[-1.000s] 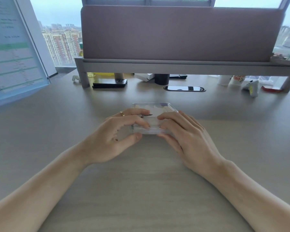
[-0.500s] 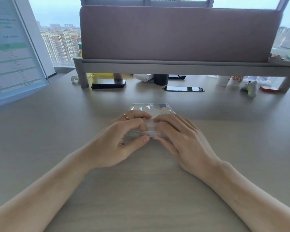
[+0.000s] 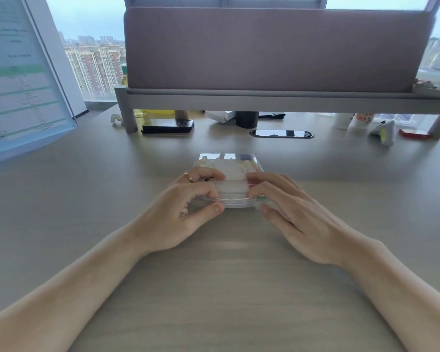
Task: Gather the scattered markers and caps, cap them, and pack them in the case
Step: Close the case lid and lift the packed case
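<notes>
A clear plastic marker case (image 3: 233, 165) lies flat on the desk in the middle of the view, its lid down over pale and coloured contents that glare makes hard to read. My left hand (image 3: 186, 212) grips the case's near left corner, fingers curled over the lid and thumb against the front edge. My right hand (image 3: 287, 209) holds the near right corner the same way, fingers on top and thumb at the front edge. No loose markers or caps show on the desk.
The wooden desk (image 3: 214, 288) stretches towards me. A grey shelf riser (image 3: 264, 100) with a mauve partition stands behind the case. Under it lie a black phone (image 3: 167, 127), a dark cup (image 3: 247, 119) and a cable grommet (image 3: 281, 133). A document stand (image 3: 23, 80) sits far left.
The lid has come down flatter onto the case under both hands. My two hands first drew together at the front edge and have now spread slightly apart along it.
</notes>
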`<state>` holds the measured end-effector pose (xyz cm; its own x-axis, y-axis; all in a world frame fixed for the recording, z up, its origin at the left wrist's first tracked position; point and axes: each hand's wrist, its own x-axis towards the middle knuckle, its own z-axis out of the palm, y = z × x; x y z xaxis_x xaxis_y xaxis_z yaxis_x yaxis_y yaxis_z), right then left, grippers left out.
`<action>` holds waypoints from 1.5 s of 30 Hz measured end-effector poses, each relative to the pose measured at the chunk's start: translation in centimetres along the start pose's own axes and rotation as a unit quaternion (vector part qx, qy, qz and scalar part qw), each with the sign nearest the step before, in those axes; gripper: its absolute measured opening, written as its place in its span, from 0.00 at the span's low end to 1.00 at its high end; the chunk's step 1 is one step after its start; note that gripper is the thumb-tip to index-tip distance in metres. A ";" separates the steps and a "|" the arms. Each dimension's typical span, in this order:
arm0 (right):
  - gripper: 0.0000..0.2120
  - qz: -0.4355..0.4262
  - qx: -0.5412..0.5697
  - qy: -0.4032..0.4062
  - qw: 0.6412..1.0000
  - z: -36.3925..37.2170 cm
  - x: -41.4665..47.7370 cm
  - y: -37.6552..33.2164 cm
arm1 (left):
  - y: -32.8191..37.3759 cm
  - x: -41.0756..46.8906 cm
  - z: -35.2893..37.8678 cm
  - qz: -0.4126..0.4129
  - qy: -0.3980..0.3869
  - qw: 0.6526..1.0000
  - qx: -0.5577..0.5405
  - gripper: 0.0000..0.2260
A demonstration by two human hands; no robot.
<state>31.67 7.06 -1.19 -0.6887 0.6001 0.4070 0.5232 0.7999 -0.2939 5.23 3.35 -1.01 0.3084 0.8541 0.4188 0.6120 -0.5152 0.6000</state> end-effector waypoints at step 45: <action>0.16 0.230 0.438 0.219 0.841 -0.1 1.9 0.8 | -1.5 1.3 -0.4 -0.161 0.158 0.921 -0.317 0.22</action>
<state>30.85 8.90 -0.53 -0.1641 0.9400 0.2992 -0.0196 0.3001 -0.9537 4.46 5.21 -1.09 -0.1041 0.9580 0.2674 0.0560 -0.2628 0.9632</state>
